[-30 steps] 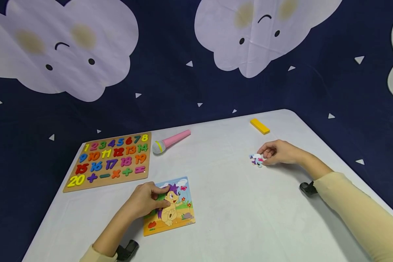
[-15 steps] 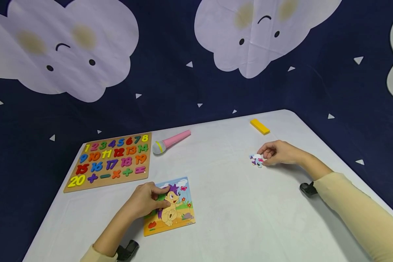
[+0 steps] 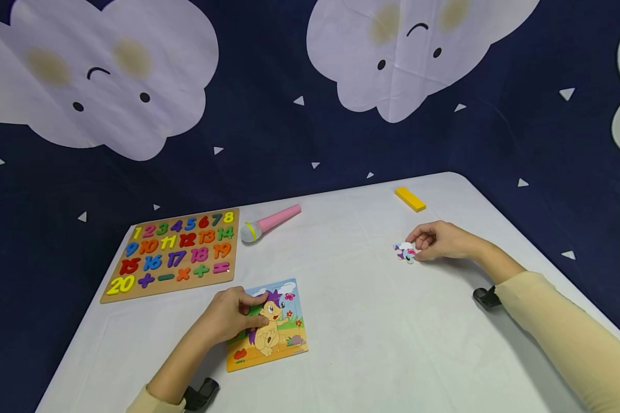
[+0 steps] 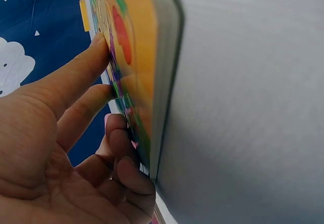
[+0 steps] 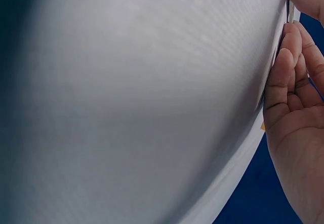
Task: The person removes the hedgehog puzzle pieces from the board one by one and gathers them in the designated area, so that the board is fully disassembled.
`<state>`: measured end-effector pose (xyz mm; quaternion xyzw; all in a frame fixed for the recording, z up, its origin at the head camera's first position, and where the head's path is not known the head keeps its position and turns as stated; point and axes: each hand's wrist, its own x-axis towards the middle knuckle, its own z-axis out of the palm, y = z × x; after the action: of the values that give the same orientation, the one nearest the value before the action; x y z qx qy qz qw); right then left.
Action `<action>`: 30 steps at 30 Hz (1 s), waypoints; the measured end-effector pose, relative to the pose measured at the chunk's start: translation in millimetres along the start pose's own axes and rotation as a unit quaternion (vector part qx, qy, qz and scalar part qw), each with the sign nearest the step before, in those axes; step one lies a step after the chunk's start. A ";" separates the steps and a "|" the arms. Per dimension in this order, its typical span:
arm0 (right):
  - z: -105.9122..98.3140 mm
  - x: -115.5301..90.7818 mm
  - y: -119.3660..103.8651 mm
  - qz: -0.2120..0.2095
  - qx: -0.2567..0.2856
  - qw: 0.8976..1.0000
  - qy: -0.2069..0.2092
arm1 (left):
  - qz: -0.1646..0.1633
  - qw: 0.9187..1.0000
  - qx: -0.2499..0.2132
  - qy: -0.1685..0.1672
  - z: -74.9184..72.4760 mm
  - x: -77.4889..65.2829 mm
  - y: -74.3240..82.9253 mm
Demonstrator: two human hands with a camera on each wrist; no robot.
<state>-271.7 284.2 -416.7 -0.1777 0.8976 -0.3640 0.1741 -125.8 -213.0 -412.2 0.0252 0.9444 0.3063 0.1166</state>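
In the head view, a square wooden jigsaw puzzle (image 3: 281,338) with a purple-haired hedgehog picture lies on the table. My left hand (image 3: 229,315) rests on its left side, thumb and index finger touching the picture with a gap between them. From the left wrist view, the other fingers of that hand (image 4: 81,143) curl by the puzzle's edge (image 4: 169,46). Farther right, my right hand (image 3: 441,241) pinches a small jigsaw piece (image 3: 404,252) with purple, light blue and a red butterfly, low over the table. Only a thin edge shows between the fingertips (image 5: 287,29) in the right wrist view.
A number board (image 3: 173,252) with colored numerals lies at the left. Beside it is a pink toy microphone (image 3: 271,222). A yellow block (image 3: 410,199) lies near the far edge of the white table (image 3: 361,321). A dark blue cloud-patterned cloth (image 3: 268,115) hangs behind.
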 end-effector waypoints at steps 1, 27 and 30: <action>-0.2 -0.4 0.5 0.000 0.000 1.000 0.000 | -0.001 1.000 0.000 0.000 0.2 0.2 0.3; -4.6 -2.2 -2.3 -0.008 0.008 1.000 -0.014 | 0.003 1.000 0.001 0.005 1.9 -0.3 -0.4; -6.3 -2.1 -5.0 -0.008 0.018 1.000 -0.017 | 0.001 1.000 0.008 0.011 0.7 -1.9 0.8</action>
<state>-271.6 285.4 -408.5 -0.1878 0.8864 -0.3780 0.1900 -123.8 -212.2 -411.8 0.0240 0.9481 0.2991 0.1054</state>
